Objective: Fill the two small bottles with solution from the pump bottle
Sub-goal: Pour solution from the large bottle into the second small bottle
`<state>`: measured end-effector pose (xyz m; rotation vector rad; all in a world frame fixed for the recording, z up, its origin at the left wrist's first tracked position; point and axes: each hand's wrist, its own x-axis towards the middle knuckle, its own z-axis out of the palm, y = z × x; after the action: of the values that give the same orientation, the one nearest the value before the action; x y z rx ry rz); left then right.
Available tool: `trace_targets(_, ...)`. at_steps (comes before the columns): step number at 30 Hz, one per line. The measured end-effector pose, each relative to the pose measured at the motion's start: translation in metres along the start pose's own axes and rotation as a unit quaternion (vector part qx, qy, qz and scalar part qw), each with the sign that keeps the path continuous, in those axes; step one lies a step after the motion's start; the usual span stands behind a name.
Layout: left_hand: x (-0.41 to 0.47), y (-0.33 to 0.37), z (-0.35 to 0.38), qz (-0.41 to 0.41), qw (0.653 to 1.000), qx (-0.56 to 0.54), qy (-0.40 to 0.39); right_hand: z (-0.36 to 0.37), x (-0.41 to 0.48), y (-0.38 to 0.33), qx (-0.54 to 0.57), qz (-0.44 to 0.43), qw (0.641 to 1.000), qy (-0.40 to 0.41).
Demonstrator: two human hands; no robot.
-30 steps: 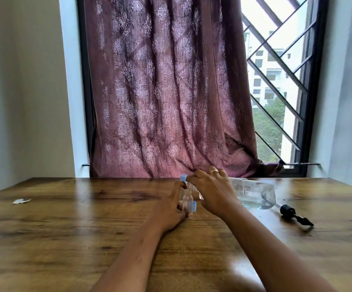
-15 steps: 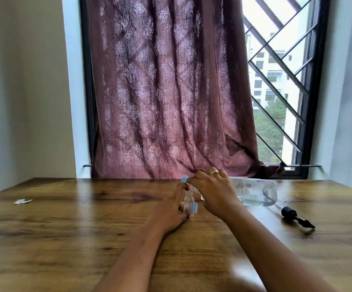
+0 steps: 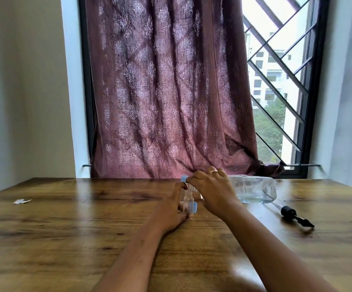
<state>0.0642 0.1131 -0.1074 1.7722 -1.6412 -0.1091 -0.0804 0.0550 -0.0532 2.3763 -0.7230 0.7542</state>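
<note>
Two small clear bottles stand close together at the table's middle. My left hand (image 3: 170, 209) grips the nearer small bottle (image 3: 188, 202) from the left. Beside that bottle's base lies a loose blue cap (image 3: 193, 207). My right hand (image 3: 213, 190), with a ring on one finger, reaches over from the right. Its fingertips pinch a second blue cap (image 3: 184, 178) at the top of the farther small bottle, which is mostly hidden. The big clear bottle (image 3: 253, 189) lies on its side behind my right hand, with some liquid in it. Its black pump head (image 3: 291, 213) with tube lies on the table to the right.
The wooden table (image 3: 65, 228) reaches to a wall and a curtained window with a grille. A small scrap of white paper (image 3: 21, 201) lies at the far left.
Both hands have stayed at the small bottles with hardly any shift. The view has drifted slightly.
</note>
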Motion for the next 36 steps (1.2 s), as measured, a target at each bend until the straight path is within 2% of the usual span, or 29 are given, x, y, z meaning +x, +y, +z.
trace_targets(36, -0.001, 0.001, 0.0, 0.003, 1.0, -0.022, -0.006, 0.011, 0.004, 0.004, -0.035, -0.008, 0.999, 0.032)
